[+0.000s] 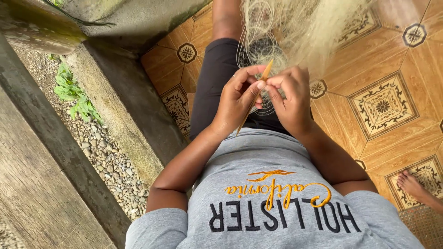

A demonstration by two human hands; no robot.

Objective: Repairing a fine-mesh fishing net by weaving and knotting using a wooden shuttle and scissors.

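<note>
Slender tan wooden netting needle (256, 94): pinched in left hand (237, 99), slanting upward between both hands over the lap. Pale fine-filament fishing net (295, 27): gripped by right hand (290, 99), fingertips touching the left. Orange patterned floor tiles (383, 106) beneath.

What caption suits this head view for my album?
Left hand and right hand work a thin wooden netting needle through pale fishing net above patterned floor tiles.
</note>
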